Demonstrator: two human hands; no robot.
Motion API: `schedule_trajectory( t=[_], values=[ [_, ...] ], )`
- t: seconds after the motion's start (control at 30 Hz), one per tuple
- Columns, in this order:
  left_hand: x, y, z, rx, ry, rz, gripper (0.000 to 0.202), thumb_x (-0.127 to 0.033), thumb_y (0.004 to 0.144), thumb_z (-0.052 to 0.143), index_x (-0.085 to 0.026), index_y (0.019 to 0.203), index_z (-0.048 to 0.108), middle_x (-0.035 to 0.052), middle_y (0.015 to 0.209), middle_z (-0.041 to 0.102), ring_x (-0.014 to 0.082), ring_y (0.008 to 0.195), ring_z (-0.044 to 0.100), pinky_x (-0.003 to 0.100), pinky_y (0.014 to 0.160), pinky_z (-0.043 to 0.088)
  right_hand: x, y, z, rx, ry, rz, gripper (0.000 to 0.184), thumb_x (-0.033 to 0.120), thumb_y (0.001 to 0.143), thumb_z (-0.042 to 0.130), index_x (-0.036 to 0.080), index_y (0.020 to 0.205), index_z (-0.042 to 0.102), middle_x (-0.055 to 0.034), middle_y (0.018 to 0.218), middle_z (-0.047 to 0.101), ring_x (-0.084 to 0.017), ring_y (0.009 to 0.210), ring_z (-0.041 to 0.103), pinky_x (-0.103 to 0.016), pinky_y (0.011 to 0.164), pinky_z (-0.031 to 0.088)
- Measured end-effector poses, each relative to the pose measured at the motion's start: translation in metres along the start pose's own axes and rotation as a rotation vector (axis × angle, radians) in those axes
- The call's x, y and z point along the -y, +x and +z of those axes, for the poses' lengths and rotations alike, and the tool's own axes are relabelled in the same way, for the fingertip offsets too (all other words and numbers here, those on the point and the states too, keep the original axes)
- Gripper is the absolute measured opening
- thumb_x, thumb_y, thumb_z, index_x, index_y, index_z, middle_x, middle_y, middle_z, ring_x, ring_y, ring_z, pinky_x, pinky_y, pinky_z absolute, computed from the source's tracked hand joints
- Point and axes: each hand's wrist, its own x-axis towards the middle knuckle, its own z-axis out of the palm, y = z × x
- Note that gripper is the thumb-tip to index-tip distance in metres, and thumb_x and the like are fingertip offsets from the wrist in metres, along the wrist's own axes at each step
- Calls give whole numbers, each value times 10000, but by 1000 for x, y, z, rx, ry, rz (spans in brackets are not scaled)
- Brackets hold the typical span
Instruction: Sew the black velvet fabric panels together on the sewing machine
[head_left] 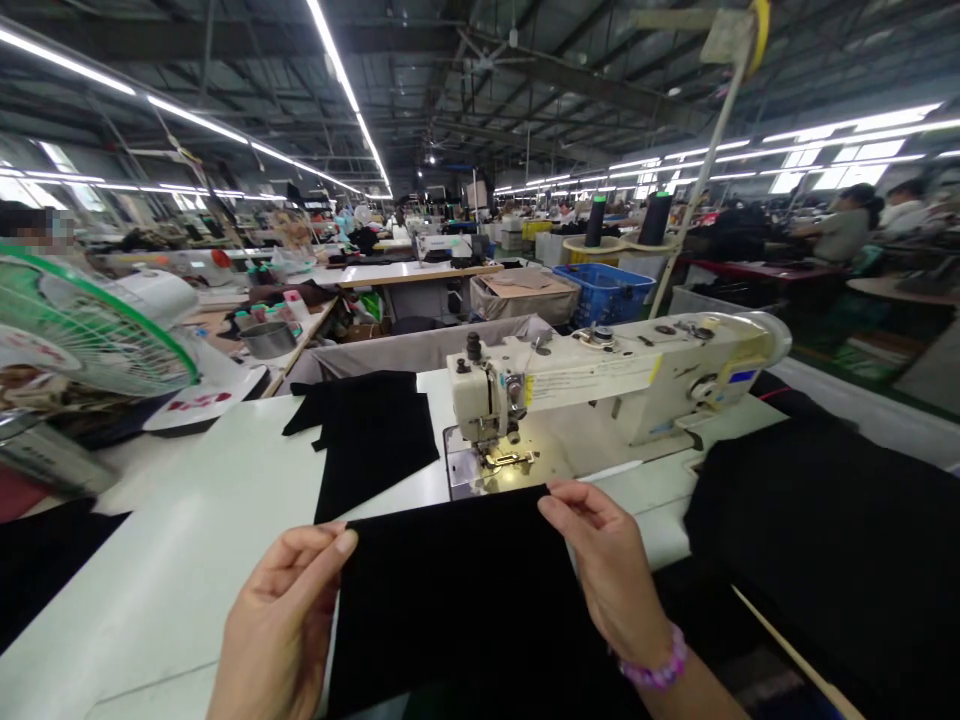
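Cloth (450, 600), one black panel, is hanging between two hands just at the near side of the sewing machine (570, 370). The left hand (281, 600) is pinching its far left corner between thumb and forefinger, and the right hand (604, 555) is pinching the far right corner in the same way, so both pairs of fingertips are pressing together with only fabric between them. The far edge is running almost straight, rising slightly towards the right. For good work, I am thinking, both hands should be pulling equally, so that the edge is lying flat without stretching, and the fingertips should be holding only the corners, well away from the needle area. Whether this edge is touching the metal plate (460, 477), I cannot tell. Another black piece (379, 440) is lying on the table (187, 540) left of the needle, its near end going behind the panel, where it may be getting caught. On the right, a large black heap (817, 520) is crowding the space by the right forearm, with a pale stick (787, 645) lying near. At far left, a green-rimmed fan (82, 340) is standing, and beyond the machine, a blue basket (607, 290).
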Motion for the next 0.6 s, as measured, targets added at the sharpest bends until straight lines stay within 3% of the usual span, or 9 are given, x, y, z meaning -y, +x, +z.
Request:
schedule_trajectory(
  t=[0.43,0.6],
  values=[
    [-5,-6,-3,-2,36,-10,412,-181,279,910,-172,556,606,-39,727,676,77,626,599,96,553,539,6,4,2,56,100,106,312,398,576,939,197,690,729,-11,799,695,-173,815,597,-325,843,477],
    [1,-4,-7,26,64,31,403,-196,300,915,-184,553,601,-31,733,680,102,676,612,114,581,540,8,9,3,68,56,82,300,374,624,899,183,684,675,-8,789,666,-168,796,590,-310,802,489]
  ],
)
